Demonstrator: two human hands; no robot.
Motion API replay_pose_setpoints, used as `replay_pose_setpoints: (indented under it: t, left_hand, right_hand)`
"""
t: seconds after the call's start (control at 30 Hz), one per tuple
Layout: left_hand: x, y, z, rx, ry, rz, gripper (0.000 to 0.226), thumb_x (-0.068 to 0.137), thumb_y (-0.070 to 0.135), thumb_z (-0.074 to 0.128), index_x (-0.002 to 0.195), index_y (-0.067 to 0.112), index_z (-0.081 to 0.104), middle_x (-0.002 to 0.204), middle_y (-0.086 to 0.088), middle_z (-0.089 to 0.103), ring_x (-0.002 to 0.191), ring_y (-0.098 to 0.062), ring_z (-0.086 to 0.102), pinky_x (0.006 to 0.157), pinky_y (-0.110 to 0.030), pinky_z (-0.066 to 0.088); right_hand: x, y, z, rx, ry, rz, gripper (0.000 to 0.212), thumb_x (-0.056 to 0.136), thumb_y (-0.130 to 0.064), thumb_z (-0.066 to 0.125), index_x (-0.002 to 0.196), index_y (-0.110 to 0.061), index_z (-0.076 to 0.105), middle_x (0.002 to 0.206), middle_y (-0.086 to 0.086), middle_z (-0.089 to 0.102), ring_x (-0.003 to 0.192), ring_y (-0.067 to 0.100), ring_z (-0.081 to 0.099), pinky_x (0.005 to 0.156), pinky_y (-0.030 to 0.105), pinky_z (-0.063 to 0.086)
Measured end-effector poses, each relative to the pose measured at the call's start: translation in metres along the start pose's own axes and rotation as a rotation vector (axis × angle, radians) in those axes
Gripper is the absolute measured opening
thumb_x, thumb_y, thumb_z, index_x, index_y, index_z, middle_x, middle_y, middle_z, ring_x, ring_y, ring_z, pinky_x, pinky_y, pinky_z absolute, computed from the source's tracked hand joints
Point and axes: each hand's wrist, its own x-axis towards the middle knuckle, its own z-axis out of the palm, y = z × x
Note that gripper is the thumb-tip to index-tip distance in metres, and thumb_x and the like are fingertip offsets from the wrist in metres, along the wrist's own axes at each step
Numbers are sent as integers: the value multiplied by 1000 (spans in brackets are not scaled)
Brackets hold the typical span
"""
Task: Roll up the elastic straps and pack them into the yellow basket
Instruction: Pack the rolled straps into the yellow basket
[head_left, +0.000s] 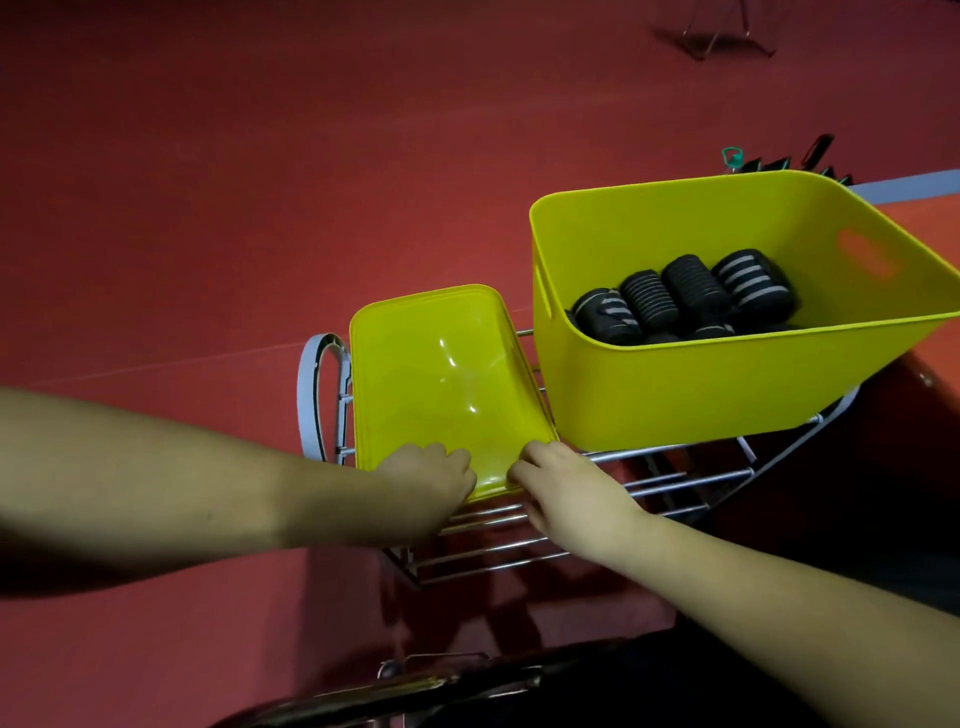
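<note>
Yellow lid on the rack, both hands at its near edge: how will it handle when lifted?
The yellow lid looks thin and glossy, so probably light, slightly flexible and slippery. The left hand and right hand grip only its near edge; the far end may sag.

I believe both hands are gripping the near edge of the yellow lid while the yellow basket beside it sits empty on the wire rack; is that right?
Not quite: the yellow basket is not empty. The head view shows rolled black straps inside it. Both hands, left and right, do grip the yellow lid on the wire rack.

Rolled straps (685, 301) lie in the basket (727, 384), lid (441, 374) left.
</note>
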Motion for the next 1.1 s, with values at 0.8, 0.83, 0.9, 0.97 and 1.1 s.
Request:
replay_pose_setpoints:
  t: [0.8, 0.83, 0.9, 0.97, 1.1]
  left_hand:
    - [-62, -105, -308, -100, 338, 228, 17, 78, 34, 74, 80, 34, 58, 84, 5, 61, 78, -15, 56, 73, -34, 46]
    - [-62, -108, -314, -147, 407, 221, 17, 76, 42, 75, 84, 36, 60, 88, 8, 63, 82, -14, 57, 76, -35, 48]
    - [-55, -113, -322, -261, 601, 232, 26, 72, 55, 67, 95, 43, 61, 104, 14, 62, 98, -11, 58, 88, -36, 47]
    - [-43, -115, -324, -398, 860, 240, 44, 78, 50, 66, 119, 36, 58, 124, 13, 52, 116, -8, 50, 99, -28, 41]
    - [-6, -121, -312, -652, 1070, -98, 52, 94, 37, 61, 140, 19, 46, 138, -1, 49, 122, -18, 49, 99, -30, 38]
  right_hand:
    - [5, -43, -174, 346, 716, 289, 21, 101, -34, 48, 108, -14, 51, 90, -6, 48, 81, 20, 50, 63, 30, 26]
    - [3, -38, -182, 347, 748, 291, 21, 100, -34, 49, 108, -15, 51, 90, -5, 51, 83, 22, 54, 64, 33, 30]
    - [-1, -25, -198, 386, 821, 318, 17, 100, -34, 51, 106, -17, 51, 85, -8, 54, 79, 18, 56, 63, 32, 35]
    - [-6, -7, -212, 494, 868, 375, 11, 100, -32, 52, 100, -21, 50, 79, -12, 53, 70, 5, 52, 58, 20, 35]
    - [-20, 34, -244, 675, 916, 546, 15, 100, -36, 51, 96, -22, 56, 85, -8, 63, 77, 4, 57, 65, 17, 40]
